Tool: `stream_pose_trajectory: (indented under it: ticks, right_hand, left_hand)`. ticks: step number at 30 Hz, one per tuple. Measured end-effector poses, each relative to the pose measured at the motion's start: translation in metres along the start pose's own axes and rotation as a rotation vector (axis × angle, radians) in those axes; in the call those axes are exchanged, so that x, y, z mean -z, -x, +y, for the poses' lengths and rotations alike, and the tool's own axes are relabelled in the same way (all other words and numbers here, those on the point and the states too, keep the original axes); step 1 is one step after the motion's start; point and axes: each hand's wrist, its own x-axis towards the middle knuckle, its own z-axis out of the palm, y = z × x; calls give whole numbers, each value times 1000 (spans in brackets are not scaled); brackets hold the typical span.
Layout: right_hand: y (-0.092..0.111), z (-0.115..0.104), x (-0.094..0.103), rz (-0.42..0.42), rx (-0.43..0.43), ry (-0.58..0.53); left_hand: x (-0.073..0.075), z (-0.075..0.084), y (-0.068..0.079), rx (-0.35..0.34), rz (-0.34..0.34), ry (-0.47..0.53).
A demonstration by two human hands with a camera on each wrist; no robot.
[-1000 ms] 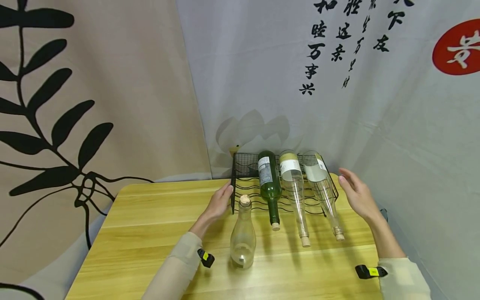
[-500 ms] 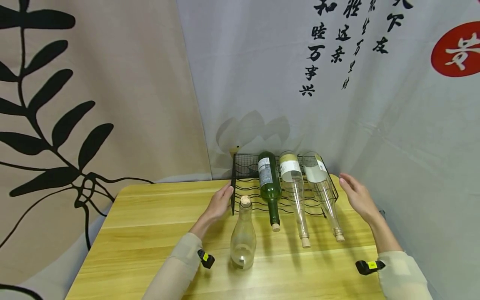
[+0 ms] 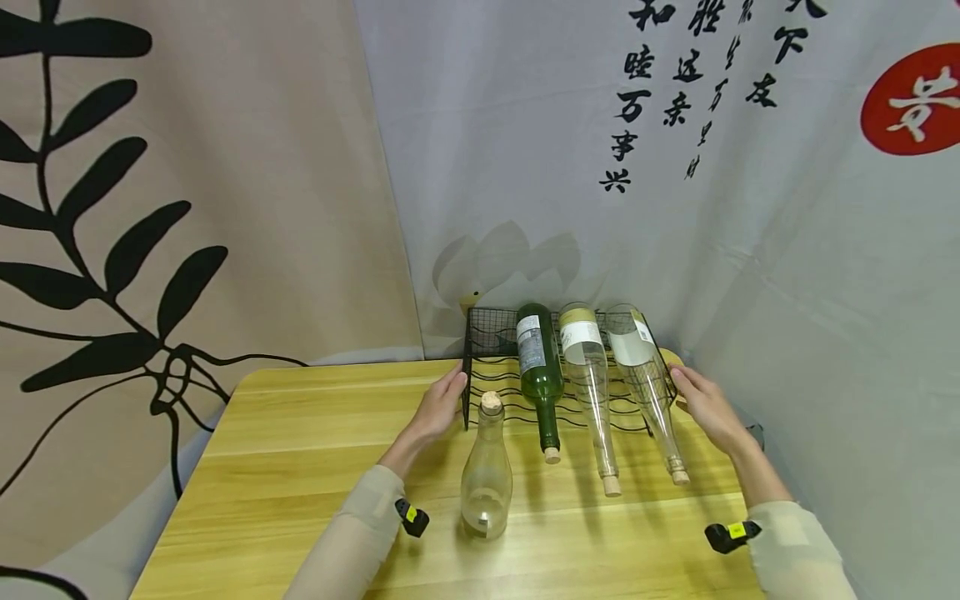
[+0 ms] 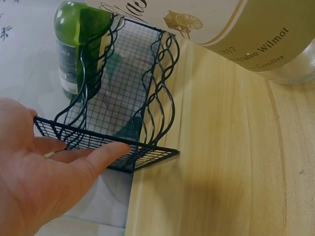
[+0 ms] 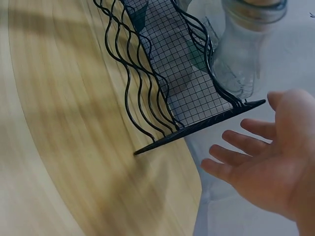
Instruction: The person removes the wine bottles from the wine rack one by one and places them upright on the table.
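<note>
A black wire wine rack (image 3: pixel 489 331) stands at the table's back edge. Three corked wine bottles lie on it, necks toward me: a green bottle (image 3: pixel 534 358), a clear one with a gold-and-white label (image 3: pixel 581 337), and another clear one (image 3: pixel 633 346) at the right. My left hand (image 3: pixel 437 406) grips the rack's left side panel (image 4: pixel 88 135), thumb on one face and fingers behind it. Beside the rack's right end is my right hand (image 3: pixel 708 410), its fingers (image 5: pixel 236 157) relaxed and a small gap from the right panel (image 5: pixel 197 129) in the right wrist view.
A corked clear bottle (image 3: pixel 487 483) stands upright on the wooden table (image 3: pixel 300 483) in front of the rack; a labelled bottle (image 4: pixel 216 29) looms close in the left wrist view. Printed cloth (image 3: pixel 510 125) hangs right behind the rack. The necks of the lying bottles overhang the rack's front.
My right hand has moved left and slightly down, closer to the rack's right end. The left hand stays on the left panel, and the rack and bottles have not visibly moved.
</note>
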Motion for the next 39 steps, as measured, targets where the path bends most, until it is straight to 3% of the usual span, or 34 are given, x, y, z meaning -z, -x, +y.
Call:
stream_pose_trajectory:
  ticks: [5,14,23,28,34,39]
  right_hand:
    - [-3,5,-6,-28,-25,-136]
    - [-4,5,-15,-8,-52,-198]
    - [-2,4,-17,1,-37,-147]
    - [-3,5,-18,6,-6,-110]
    - [-2,6,-18,4,13,-90]
    - [-1,6,-17,10,12,-90]
  left_hand:
    - [1,0,1,9,0,0]
    - [0,1,0,29,6,-1]
    - [6,0,3,28,9,-21]
    - [10,2,6,30,21,-97]
    - [17,9,14,-6,40,-225]
    - [23,19,25,-34,46,-219]
